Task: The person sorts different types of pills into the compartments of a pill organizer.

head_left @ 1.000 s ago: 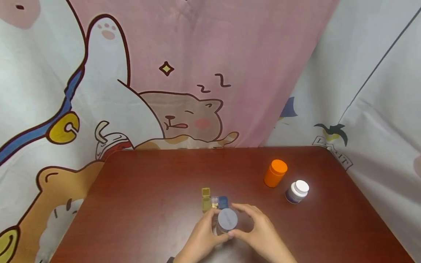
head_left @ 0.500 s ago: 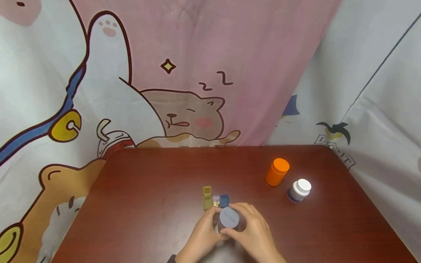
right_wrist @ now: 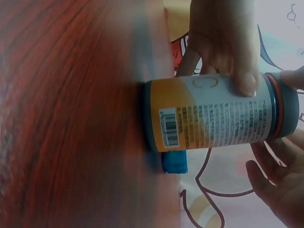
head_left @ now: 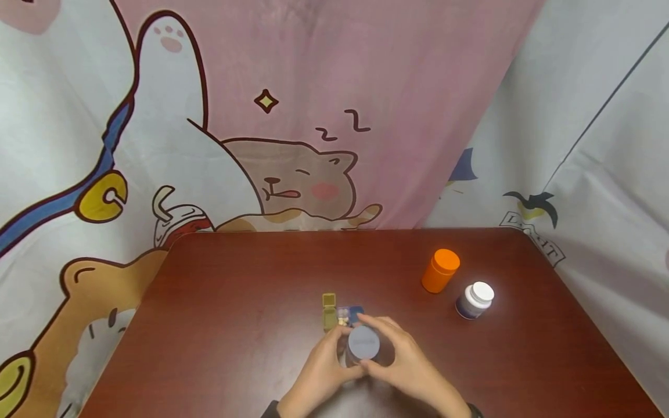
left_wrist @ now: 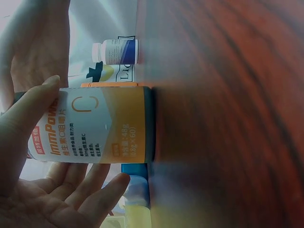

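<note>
Upright on the table stands a vitamin C tablet bottle (left_wrist: 95, 123) with an orange-and-white label and a grey lid (head_left: 363, 343). My left hand (head_left: 325, 363) grips its body, thumb across the label and fingers behind. My right hand (head_left: 405, 360) is curled round the lid, its thumb on the near side and its index finger reaching past the far side. Just beyond the bottle lies a small pill box with a yellow-green compartment (head_left: 330, 318) whose flap is up, a middle one holding pale tablets (head_left: 342, 320), and a blue one (head_left: 355, 313), partly hidden by my right fingers.
An orange bottle (head_left: 441, 271) and a white bottle (head_left: 475, 301) with a dark blue label stand at the right of the brown table (head_left: 235, 302). Behind the table hangs a cartoon-printed curtain (head_left: 397, 116).
My right fingers drew in round the lid, then spread again, the index finger now reaching farther over the blue compartment. My left hand keeps its hold on the bottle. The view has shifted slightly.
</note>
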`<move>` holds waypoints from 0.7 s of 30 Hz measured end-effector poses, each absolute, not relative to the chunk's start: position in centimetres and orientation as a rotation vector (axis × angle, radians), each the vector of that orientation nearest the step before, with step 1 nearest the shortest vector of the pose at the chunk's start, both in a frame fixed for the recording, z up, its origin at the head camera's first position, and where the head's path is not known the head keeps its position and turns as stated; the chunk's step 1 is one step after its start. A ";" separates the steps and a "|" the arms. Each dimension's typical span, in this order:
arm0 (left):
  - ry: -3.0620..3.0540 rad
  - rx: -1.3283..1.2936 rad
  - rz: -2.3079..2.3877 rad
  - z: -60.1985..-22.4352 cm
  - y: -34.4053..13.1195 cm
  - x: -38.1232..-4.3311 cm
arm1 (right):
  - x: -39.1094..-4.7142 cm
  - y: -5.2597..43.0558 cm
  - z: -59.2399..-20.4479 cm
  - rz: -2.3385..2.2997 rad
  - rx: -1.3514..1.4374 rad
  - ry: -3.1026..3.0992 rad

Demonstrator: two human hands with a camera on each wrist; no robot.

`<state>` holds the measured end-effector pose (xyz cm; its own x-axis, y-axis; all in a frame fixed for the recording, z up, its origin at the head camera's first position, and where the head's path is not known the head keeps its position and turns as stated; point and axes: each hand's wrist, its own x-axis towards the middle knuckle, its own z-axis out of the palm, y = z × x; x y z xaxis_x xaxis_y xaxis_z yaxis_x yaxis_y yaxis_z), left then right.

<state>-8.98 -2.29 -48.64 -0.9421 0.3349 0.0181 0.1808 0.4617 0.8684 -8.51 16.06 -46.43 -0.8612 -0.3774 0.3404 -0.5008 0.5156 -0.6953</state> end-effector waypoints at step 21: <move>2.550 0.435 1.474 -48.7 -2.4 -9.1 | -5.2 12.4 -46.8 1.486 0.039 -2.549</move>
<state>-9.10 -2.44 -48.69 -0.9441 0.3295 0.0032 0.1672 0.4708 0.8663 -5.16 12.40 -46.76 -0.9815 0.0728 0.1769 -0.1180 0.4973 -0.8595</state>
